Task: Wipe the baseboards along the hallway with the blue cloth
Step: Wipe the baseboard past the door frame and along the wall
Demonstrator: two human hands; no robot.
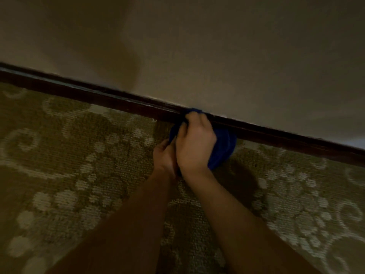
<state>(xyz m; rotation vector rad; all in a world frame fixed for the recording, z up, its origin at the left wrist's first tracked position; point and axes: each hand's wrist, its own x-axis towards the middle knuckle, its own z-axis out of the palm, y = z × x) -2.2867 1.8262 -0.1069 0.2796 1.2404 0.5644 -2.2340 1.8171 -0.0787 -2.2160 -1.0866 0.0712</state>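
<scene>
While both forearms reach out from under the camera across the patterned carpet (pixel 59 147), I take the baseboard (pixel 98 96) as my landmark and work outward toward it. Nearest me on the carpet side of the baseboard is the left hand (pixel 165 155), tucked low against the underside of the blue cloth (pixel 225 147); its fingers are hidden behind the other hand and the cloth, so I cannot tell whether they pinch the fabric or only steady it. Just beyond, the right hand (pixel 194 141) has its fingers curled over the bunched cloth, gripping it and pressing its upper edge against the face and top lip of the baseboard. A fold of the cloth bulges out to the right of that hand, hanging just off the baseboard and above the carpet.

As for progress, I judge the wiping to be under way, not finished. Only this one stretch of baseboard shows, and the light is dim and the frame soft, so I cannot honestly separate wiped wood from unwiped. Pale flecks sit along the top edge to the left of the cloth, which suggests dust left there. To the right the strip looks darker, though that may be shadow. Past the baseboard rises the plain wall (pixel 217 46), and how much hallway remains lies out of view.
</scene>
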